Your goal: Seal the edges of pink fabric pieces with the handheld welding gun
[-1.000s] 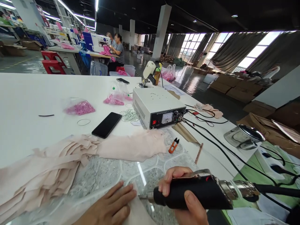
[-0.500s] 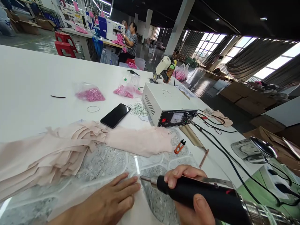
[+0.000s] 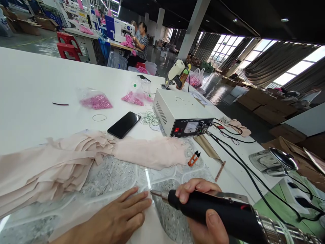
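Observation:
My left hand [image 3: 119, 213] lies flat, fingers extended, on a thin pale pink fabric piece [image 3: 144, 230] at the bottom middle. My right hand [image 3: 203, 206] is wrapped round a black handheld tool [image 3: 215, 211] with a metal tip. That tip touches or nearly touches the fabric edge beside my left fingertips. Beyond the hands, a pale pink strip [image 3: 152, 152] lies flat, and a layered stack of the same fabric [image 3: 53, 166] is at the left. Orange thread snips [image 3: 194, 158] rest right of the strip.
A white control box [image 3: 181, 108] with black cables stands behind the hands. Nearby are a black phone [image 3: 124, 124], green elastic bands [image 3: 149, 118], bags of pink pieces [image 3: 95, 101] and a glass mug [image 3: 271, 162]. Two people sit at a sewing machine [image 3: 120, 30] in the background.
The view has shifted very slightly. Both hands and the tool keep almost the same positions, with the tip still beside my left fingers. The box's red switch now looks brighter.

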`<state>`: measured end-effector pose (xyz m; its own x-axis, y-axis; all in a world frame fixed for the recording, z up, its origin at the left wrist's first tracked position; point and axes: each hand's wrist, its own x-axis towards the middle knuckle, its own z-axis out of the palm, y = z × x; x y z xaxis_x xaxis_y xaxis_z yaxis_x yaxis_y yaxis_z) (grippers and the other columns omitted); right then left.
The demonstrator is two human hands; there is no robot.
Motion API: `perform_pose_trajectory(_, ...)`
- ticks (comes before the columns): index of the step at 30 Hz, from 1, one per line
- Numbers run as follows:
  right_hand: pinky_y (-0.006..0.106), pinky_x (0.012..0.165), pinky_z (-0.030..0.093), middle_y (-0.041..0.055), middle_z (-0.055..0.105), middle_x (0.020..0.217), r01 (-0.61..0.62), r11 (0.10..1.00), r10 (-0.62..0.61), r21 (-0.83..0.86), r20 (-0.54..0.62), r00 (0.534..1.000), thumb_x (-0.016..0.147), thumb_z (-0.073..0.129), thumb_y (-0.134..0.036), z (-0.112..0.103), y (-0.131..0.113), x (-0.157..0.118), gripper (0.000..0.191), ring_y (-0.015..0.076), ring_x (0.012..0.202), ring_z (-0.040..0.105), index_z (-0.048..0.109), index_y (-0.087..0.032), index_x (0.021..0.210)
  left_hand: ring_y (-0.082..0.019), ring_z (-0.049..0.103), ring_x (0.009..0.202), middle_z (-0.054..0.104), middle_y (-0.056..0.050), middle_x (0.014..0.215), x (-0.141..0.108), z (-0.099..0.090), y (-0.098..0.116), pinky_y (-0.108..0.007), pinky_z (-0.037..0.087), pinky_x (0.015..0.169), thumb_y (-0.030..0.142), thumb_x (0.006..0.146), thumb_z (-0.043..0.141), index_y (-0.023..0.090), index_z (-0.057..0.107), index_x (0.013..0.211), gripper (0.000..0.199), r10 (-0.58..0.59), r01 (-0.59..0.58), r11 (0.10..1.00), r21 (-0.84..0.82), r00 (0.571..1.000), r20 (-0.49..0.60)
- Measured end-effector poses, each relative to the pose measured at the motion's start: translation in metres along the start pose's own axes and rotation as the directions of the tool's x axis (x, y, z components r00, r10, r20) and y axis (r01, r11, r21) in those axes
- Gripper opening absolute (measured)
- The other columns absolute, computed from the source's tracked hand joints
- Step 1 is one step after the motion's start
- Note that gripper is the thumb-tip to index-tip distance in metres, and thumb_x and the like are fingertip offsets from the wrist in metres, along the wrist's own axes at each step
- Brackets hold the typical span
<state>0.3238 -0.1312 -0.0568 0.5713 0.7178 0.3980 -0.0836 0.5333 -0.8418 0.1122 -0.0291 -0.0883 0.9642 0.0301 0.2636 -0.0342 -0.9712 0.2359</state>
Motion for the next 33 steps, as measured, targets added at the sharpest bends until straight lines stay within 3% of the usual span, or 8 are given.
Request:
perform_pose_trajectory(12, 0.039, 0.065, 0.061, 0.0003, 0.065, 0.083, 0.004, 1.0, -0.003, -0.029, 0.026, 1.0, 0.091, 0.067, -0.048, -0.0011, 0.0009, 0.0012, 0.021, 0.017, 0.066, 0.063, 0.069, -0.03, 0.101, -0.019, 0.045, 0.147, 0.062, -0.003, 0.149, -0.0016, 0.0021, 0.0002, -0.033, 0.028, 0.127, -0.006, 0.073, 0.051, 0.02, 0.063, 0.107, 0.045, -0.022, 0.021, 0.998, -0.056, 1.0, -0.02)
perform_pose_trajectory(21, 0.039, 0.061, 0.061, 0.0009, 0.065, 0.081, 0.02, 0.999, -0.02, -0.028, 0.012, 1.0, 0.089, 0.064, -0.044, 0.0009, 0.0015, 0.0023, 0.018, 0.0183, 0.063, 0.063, 0.069, -0.03, 0.099, -0.02, 0.049, 0.145, 0.063, -0.004, 0.147, 0.0001, 0.0009, -0.0001, -0.032, 0.02, 0.129, -0.004, 0.072, 0.051, 0.018, 0.064, 0.107, 0.043, 0.014, -0.013, 0.999, 0.031, 1.0, -0.025)
perform_pose_trajectory(33, 0.035, 0.062, 0.061, -0.0012, 0.069, 0.077, 0.072, 0.994, -0.067, -0.086, 0.056, 0.996, 0.091, 0.065, -0.042, 0.001, 0.0015, 0.0042, 0.015, 0.0168, 0.061, 0.065, 0.069, -0.029, 0.095, -0.018, 0.045, 0.148, 0.062, -0.003, 0.149, -0.0021, 0.0037, 0.0009, -0.032, 0.018, 0.13, -0.005, 0.074, 0.051, 0.018, 0.064, 0.107, 0.043, 0.005, -0.005, 1.0, 0.01, 1.0, -0.031)
